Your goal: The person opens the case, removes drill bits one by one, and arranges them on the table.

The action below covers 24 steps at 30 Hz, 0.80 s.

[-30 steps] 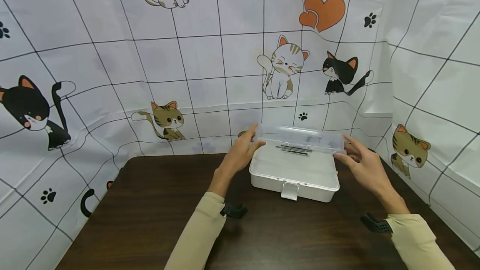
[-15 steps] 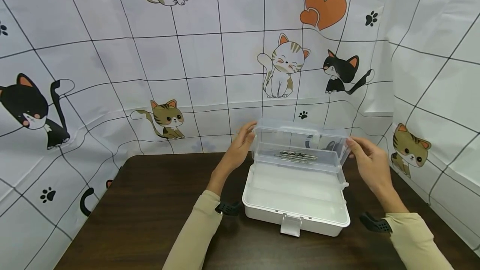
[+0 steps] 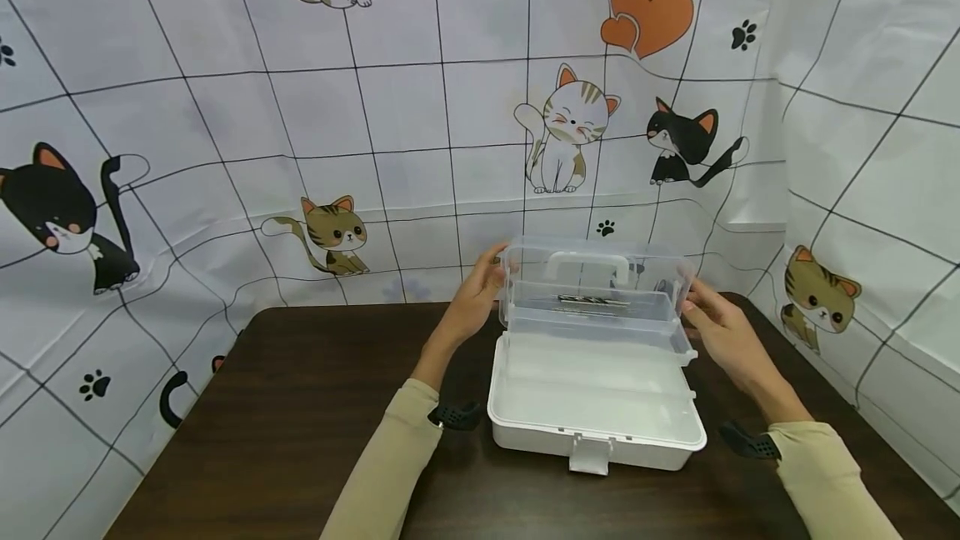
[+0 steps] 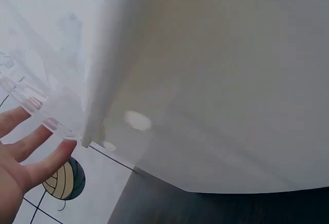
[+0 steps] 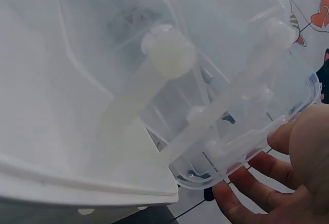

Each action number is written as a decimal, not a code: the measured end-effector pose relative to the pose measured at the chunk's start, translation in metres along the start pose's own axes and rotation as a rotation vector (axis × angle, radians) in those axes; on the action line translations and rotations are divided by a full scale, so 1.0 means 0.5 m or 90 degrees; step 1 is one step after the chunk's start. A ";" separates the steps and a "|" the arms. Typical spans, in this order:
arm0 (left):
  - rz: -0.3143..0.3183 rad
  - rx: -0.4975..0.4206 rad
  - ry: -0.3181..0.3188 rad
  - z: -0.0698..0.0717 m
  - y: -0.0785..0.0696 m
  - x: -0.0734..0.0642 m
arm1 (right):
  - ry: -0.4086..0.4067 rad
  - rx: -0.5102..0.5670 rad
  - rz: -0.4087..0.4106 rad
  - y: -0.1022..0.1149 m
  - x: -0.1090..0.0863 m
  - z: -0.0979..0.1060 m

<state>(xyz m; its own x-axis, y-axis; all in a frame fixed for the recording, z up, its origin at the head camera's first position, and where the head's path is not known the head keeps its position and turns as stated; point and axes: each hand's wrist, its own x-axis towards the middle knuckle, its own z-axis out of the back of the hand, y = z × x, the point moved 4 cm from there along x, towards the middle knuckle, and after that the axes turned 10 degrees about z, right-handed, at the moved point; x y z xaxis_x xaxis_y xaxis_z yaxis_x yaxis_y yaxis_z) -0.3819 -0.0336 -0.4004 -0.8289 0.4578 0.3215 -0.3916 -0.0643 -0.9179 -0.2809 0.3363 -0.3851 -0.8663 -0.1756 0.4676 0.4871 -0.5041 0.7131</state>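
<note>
Box (image 3: pixel 540 438) in white, translucent lid (image 3: pixel 592 277) raised
Lid was touched by straight-fingered left hand (image 3: pixel 471 300), pinched by right hand (image 3: pixel 726 333).

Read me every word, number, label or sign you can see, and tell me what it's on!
There are none that can be read.
Box and lid: no lettering shows.
Metal rods: too small to tell if anything is marked.
Black straps: no lettering can be made out.
Wall sheet: just pictures, like cats, paw prints and hearts.
</note>
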 end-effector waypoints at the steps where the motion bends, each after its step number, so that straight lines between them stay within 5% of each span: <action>1: 0.004 0.002 -0.003 0.001 -0.001 0.000 | -0.005 -0.010 0.003 0.000 0.001 -0.001; 8: 0.049 0.054 -0.040 0.008 -0.001 -0.010 | -0.080 -0.050 -0.024 -0.008 -0.002 -0.013; 14: 0.198 0.003 -0.038 0.014 0.031 -0.029 | -0.146 0.043 -0.097 -0.038 -0.015 -0.038; 18: 0.281 -0.028 -0.042 0.023 0.043 -0.037 | -0.135 0.080 -0.099 -0.048 -0.014 -0.050; 24: 0.321 -0.042 -0.047 0.033 0.048 -0.042 | -0.067 0.130 -0.078 -0.048 -0.008 -0.060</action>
<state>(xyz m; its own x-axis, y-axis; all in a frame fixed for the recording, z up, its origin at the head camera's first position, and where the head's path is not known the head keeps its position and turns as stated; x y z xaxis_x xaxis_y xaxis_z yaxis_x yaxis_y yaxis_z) -0.3805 -0.0595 -0.4255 -0.9351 0.3201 -0.1520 0.0886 -0.2042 -0.9749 -0.2924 0.3237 -0.4197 -0.9093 -0.0300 0.4151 0.4007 -0.3325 0.8537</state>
